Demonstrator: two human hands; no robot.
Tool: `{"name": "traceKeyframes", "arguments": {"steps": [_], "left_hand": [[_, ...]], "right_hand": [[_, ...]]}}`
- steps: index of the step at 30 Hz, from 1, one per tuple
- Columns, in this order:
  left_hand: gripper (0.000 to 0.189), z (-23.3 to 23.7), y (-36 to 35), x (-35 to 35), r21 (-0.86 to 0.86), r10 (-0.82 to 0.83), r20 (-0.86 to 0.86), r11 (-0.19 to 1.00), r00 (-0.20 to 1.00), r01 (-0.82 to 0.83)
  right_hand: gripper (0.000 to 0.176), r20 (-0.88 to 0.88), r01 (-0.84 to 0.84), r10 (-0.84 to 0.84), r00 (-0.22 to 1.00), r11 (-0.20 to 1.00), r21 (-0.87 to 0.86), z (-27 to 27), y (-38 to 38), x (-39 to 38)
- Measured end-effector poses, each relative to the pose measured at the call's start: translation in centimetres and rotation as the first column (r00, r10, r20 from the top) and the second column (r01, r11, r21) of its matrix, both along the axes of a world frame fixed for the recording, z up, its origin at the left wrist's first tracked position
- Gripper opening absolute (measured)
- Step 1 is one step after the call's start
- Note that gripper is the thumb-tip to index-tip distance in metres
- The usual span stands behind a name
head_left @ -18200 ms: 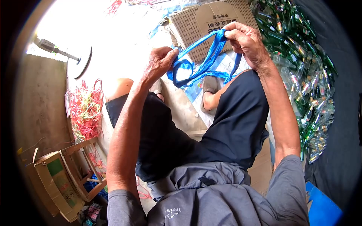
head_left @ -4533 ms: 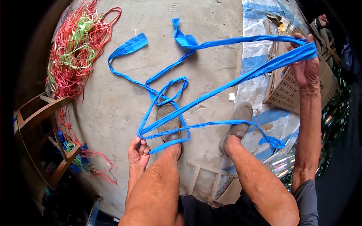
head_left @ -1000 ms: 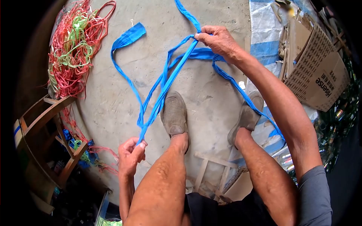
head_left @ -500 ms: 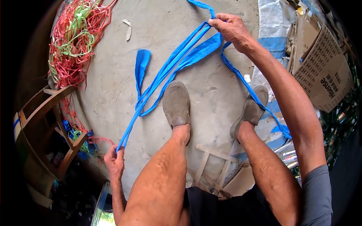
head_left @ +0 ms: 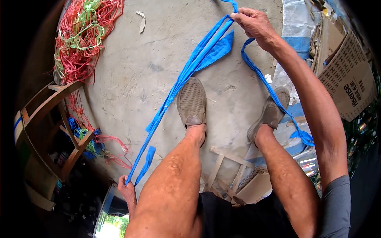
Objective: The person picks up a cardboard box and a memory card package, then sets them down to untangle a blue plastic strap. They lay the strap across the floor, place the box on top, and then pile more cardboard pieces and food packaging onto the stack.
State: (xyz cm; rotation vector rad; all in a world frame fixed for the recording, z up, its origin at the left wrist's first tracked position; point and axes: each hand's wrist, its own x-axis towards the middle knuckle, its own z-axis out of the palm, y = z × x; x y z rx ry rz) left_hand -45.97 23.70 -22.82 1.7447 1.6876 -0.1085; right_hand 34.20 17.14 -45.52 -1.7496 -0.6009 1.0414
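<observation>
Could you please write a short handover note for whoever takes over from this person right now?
Left hand: shut on the near end of the blue plastic strap, beside the left leg.
Right hand: pinches the far end, held out ahead.
Strap: several strands taut between the hands, passing the left shoe.
Done: strands gathered and stretched.
Left: one slack length trails past the right shoe onto the tarp.

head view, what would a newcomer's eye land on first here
The bright blue strip grabs the eye first. It runs in a taut diagonal across the grey concrete floor, pinched by the right hand at the top and by the left hand at the lower left. Next come the tangle of red and green strips heaped at the upper left and the printed cardboard box at the right edge.
</observation>
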Motion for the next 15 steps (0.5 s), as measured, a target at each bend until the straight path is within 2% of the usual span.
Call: {"name": "traceKeyframes", "arguments": {"steps": [3,6,7,8,10,13,15], "left_hand": [[0.009,0.8,-1.7,-3.5,-0.102,0.060,-0.097,0.992,0.993,-0.070],[0.014,1.6,-3.7,-5.4,-0.245,0.042,-0.299,0.962,0.953,-0.119],[0.016,1.6,-4.3,-5.5,-0.308,-0.002,-0.387,0.943,0.922,-0.127],[0.017,1.6,-4.9,-5.7,-0.385,-0.083,-0.472,0.915,0.877,-0.121],[0.021,0.3,-5.3,-4.3,-0.519,-0.259,-0.556,0.850,0.790,-0.087],[0.027,-4.0,-2.5,3.9,-0.505,-0.387,-0.425,0.852,0.818,0.141],[0.031,-7.6,1.0,12.3,-0.345,-0.346,-0.227,0.903,0.910,0.257]], "right_hand": [[0.022,-0.035,0.022,-0.022,0.999,1.000,0.012,1.4,0.1,-0.4],[0.025,-0.094,-0.057,0.059,0.994,0.998,0.022,1.5,-0.2,-0.2],[0.026,-0.119,-0.087,0.091,0.989,0.996,0.036,2.0,0.0,0.1],[0.028,-0.071,-0.095,0.097,0.993,0.995,0.032,2.3,0.0,-0.2],[0.028,-0.114,-0.125,0.129,0.985,0.991,0.044,2.6,-0.1,-0.2],[0.029,-0.176,-0.136,0.138,0.975,0.990,0.024,3.1,-0.1,-0.4],[0.029,-0.224,-0.154,0.159,0.961,0.987,0.040,3.1,-0.3,-0.1]]}}
